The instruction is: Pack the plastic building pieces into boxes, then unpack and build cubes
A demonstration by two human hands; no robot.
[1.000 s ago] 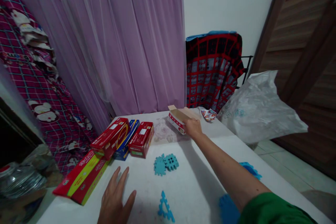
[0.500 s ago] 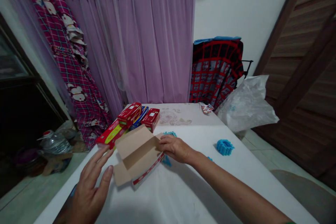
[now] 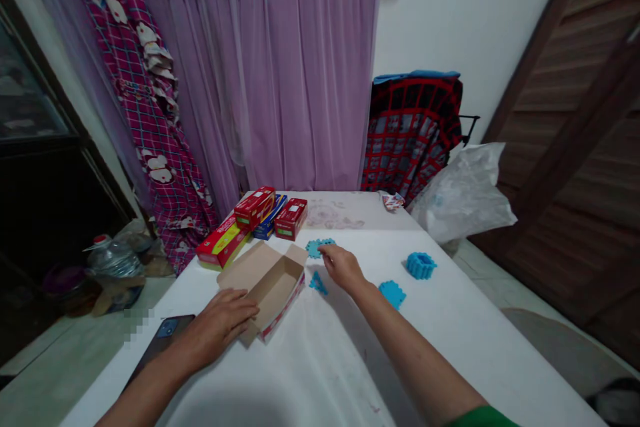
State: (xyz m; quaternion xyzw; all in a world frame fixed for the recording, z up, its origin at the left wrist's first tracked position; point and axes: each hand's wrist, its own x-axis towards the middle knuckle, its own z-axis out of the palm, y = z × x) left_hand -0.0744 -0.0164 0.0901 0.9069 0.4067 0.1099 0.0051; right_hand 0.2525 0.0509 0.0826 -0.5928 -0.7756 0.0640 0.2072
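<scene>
R hand [image 3: 344, 268] grip at teal pcs [image 3: 313, 249] just off open carton's [image 3: 284, 309] far R end, can't tell if pinched; L hand [image 3: 224, 321] grip released, resting on carton's near-L edge. Best press lightly, w/o crushing card; carton's visible inside shows bare cardboard.
</scene>
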